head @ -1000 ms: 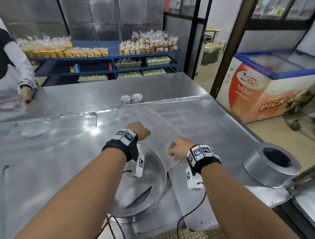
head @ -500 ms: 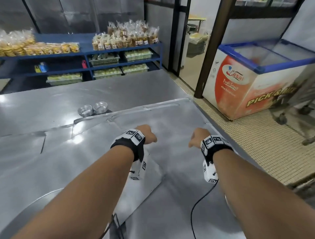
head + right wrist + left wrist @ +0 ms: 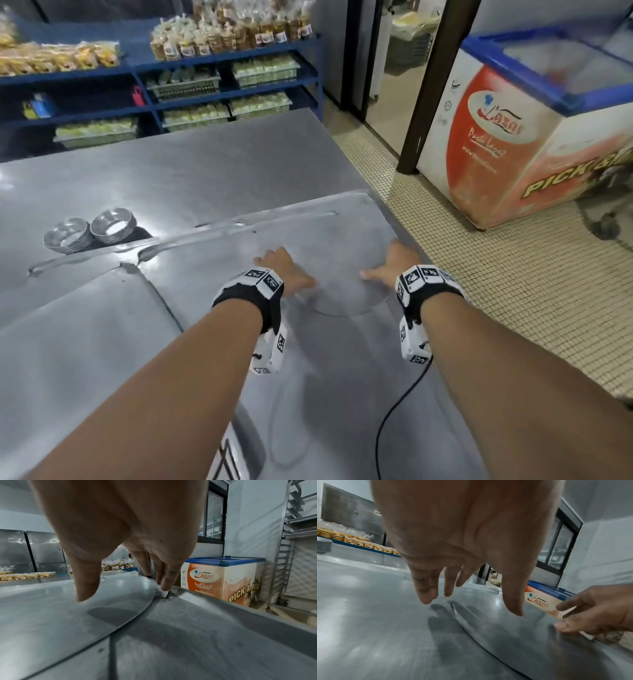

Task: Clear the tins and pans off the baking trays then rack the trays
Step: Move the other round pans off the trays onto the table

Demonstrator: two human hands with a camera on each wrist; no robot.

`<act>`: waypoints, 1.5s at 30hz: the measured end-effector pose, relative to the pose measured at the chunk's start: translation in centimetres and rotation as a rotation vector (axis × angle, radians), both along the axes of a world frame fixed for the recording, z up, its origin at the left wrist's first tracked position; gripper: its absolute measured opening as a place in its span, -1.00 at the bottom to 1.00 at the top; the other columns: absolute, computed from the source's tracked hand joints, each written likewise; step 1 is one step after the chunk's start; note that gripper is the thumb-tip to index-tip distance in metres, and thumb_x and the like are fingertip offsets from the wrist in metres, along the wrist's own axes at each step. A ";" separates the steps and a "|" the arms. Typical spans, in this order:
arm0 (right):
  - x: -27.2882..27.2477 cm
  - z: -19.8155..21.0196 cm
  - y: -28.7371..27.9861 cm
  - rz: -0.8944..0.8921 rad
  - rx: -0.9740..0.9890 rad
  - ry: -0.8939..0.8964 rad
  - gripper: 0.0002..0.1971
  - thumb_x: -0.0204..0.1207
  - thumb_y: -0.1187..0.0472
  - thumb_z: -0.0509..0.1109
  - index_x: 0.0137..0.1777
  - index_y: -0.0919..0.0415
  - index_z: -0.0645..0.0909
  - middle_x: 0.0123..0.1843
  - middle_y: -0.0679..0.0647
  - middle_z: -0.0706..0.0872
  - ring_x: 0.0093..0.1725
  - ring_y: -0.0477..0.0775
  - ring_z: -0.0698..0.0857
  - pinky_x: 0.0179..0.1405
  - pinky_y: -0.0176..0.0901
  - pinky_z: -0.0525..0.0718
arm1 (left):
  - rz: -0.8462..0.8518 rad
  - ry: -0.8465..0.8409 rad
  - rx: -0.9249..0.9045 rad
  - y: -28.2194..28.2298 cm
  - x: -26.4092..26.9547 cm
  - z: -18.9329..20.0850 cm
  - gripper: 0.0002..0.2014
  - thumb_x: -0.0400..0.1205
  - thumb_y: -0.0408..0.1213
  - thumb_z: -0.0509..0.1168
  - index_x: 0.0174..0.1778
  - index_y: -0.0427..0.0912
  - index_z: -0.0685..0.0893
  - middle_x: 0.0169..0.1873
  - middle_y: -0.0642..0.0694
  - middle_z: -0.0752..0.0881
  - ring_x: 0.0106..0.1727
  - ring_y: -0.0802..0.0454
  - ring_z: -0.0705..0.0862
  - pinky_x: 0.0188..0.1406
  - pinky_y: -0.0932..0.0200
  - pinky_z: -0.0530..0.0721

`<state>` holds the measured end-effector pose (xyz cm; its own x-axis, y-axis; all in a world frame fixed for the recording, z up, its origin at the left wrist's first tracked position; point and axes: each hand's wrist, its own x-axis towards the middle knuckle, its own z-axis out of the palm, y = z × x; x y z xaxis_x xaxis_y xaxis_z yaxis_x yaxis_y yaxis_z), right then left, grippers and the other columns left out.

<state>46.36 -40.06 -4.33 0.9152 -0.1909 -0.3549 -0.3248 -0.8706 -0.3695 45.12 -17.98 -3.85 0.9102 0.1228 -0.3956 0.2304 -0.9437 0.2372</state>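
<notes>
A thin round metal disc (image 3: 342, 291) lies flat on a baking tray (image 3: 291, 212) near the table's right edge. My left hand (image 3: 291, 270) hovers just above the disc's left edge with straight, spread fingers (image 3: 426, 596) and holds nothing. My right hand (image 3: 390, 263) reaches down at the disc's right edge. Its fingertips (image 3: 165, 588) touch the rim of the disc (image 3: 68, 615) while the thumb floats above it. In the left wrist view the disc (image 3: 522, 635) lies under both hands. Two stacks of small tins (image 3: 68, 236) (image 3: 114, 224) stand at the far left.
Another tray (image 3: 85, 325) overlaps at the left. The table ends right beside my right hand, with tiled floor (image 3: 513, 308) beyond. A chest freezer (image 3: 513, 137) stands to the right, a tray rack (image 3: 291, 534) behind it, and blue shelves (image 3: 222, 58) of packed goods at the back.
My view has swung right, and the round pans near the front edge have left the frame. Both hands moved forward and went from fists to straight fingers at the disc.
</notes>
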 end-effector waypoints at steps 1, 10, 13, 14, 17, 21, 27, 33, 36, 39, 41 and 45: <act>0.6 -0.1 -0.3 0.002 0.010 -0.013 0.17 -0.01 -0.28 0.67 0.58 0.24 0.33 0.51 0.17 0.55 0.51 0.28 0.49 0.52 0.05 0.47 | 0.009 -0.013 0.029 -0.4 0.7 -0.6 -0.13 0.46 0.31 0.44 0.45 -0.30 0.43 0.32 -0.24 0.54 0.39 -0.27 0.53 0.36 -0.01 0.46; 4.2 -0.8 -1.1 -0.056 0.044 0.079 0.19 -0.45 -0.25 0.79 0.32 0.15 0.57 0.31 0.07 0.70 0.27 0.23 0.71 0.27 0.11 0.70 | 0.147 -0.071 0.084 -1.8 3.3 -2.9 0.08 0.13 0.41 0.59 0.40 -0.26 0.48 0.31 -0.20 0.38 0.40 -0.27 0.38 0.36 -0.10 0.51; 3.9 -0.2 -1.1 -0.068 0.029 0.078 0.24 -0.32 -0.17 0.84 0.44 0.23 0.47 0.41 0.12 0.60 0.38 0.24 0.62 0.36 0.13 0.63 | 0.226 -0.112 0.035 -1.6 3.3 -3.3 0.12 -0.02 0.40 0.65 0.31 -0.25 0.50 0.26 -0.19 0.43 0.34 -0.25 0.44 0.34 -0.06 0.55; 3.7 0.0 -1.1 -0.081 0.038 0.063 0.30 -0.33 -0.15 0.85 0.50 0.25 0.40 0.47 0.15 0.54 0.43 0.25 0.58 0.40 0.16 0.60 | 0.247 -0.116 0.006 -1.6 3.2 -3.2 0.14 -0.05 0.39 0.66 0.31 -0.25 0.50 0.26 -0.19 0.45 0.34 -0.25 0.46 0.34 -0.06 0.57; 2.8 1.0 -0.6 -0.135 0.078 0.023 0.50 -0.35 -0.06 0.88 0.62 0.28 0.13 0.62 0.22 0.28 0.55 0.32 0.43 0.48 0.28 0.50 | 0.300 -0.090 -0.114 -0.7 2.8 -2.6 0.17 0.03 0.28 0.73 0.41 -0.28 0.39 0.33 -0.24 0.47 0.38 -0.24 0.53 0.36 -0.03 0.57; 1.1 4.1 0.7 -0.137 0.091 -0.061 0.42 -0.22 0.08 0.89 0.60 0.23 0.07 0.57 0.27 0.20 0.50 0.42 0.44 0.35 0.40 0.58 | 0.405 -0.237 -0.312 -0.4 1.2 -1.4 0.03 0.23 -0.03 0.76 0.48 -0.32 0.33 0.36 -0.24 0.41 0.35 -0.16 0.52 0.34 0.01 0.60; -4.4 8.4 4.2 -0.133 0.075 -0.333 0.16 -0.07 0.11 0.86 0.40 0.13 0.11 0.41 0.35 0.29 0.09 0.46 0.68 0.10 0.26 0.74 | 0.532 -0.485 -0.276 0.5 -2.9 3.7 -0.06 0.17 0.04 0.74 0.29 -0.27 0.37 0.22 -0.17 0.48 0.07 -0.10 0.58 0.03 0.06 0.67; -11.4 14.1 9.7 -0.143 0.181 -0.497 0.09 -0.14 0.10 0.87 0.28 0.16 0.19 0.31 0.32 0.39 0.06 0.41 0.67 0.10 0.19 0.73 | 0.481 -0.647 -0.309 6.3 -9.8 11.3 -0.01 0.15 0.02 0.78 0.31 -0.30 0.35 0.27 -0.28 0.47 0.23 -0.26 0.63 0.25 -0.04 0.64; -15.3 17.3 13.5 -0.116 0.201 -0.525 0.11 -0.07 0.10 0.86 0.35 0.22 0.17 0.35 0.33 0.38 0.13 0.39 0.65 0.09 0.13 0.70 | 0.488 -0.676 -0.341 10.4 -14.4 15.1 -0.01 0.21 -0.01 0.77 0.36 -0.31 0.32 0.32 -0.31 0.44 0.31 -0.30 0.59 0.32 -0.10 0.61; -19.5 19.7 17.7 -0.062 0.225 -0.532 0.10 -0.04 0.10 0.86 0.37 0.25 0.18 0.37 0.33 0.37 0.23 0.39 0.60 0.11 0.07 0.63 | 0.484 -0.681 -0.347 15.1 -19.4 17.9 0.00 0.24 -0.02 0.76 0.42 -0.31 0.31 0.37 -0.32 0.41 0.37 -0.34 0.55 0.39 -0.14 0.59; -22.4 20.8 20.7 -0.035 0.262 -0.525 0.10 -0.06 0.10 0.86 0.38 0.22 0.20 0.39 0.29 0.38 0.28 0.38 0.58 0.20 0.13 0.62 | 0.489 -0.671 -0.370 18.8 -22.6 18.9 0.00 0.24 -0.04 0.76 0.44 -0.27 0.30 0.40 -0.31 0.38 0.40 -0.38 0.53 0.41 -0.19 0.59; -28.1 21.5 26.4 0.027 0.309 -0.501 0.13 -0.10 0.08 0.87 0.40 0.23 0.23 0.40 0.26 0.41 0.29 0.37 0.59 0.21 0.15 0.61 | 0.498 -0.610 -0.424 26.0 -28.7 19.9 -0.06 0.24 -0.05 0.76 0.35 -0.16 0.29 0.38 -0.25 0.33 0.35 -0.42 0.54 0.39 -0.32 0.61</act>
<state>18.28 -13.64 17.18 0.9888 -0.1215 0.0861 -0.0246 -0.7034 -0.7104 16.43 8.02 16.04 0.8572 0.5136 0.0380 0.3097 -0.5729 0.7588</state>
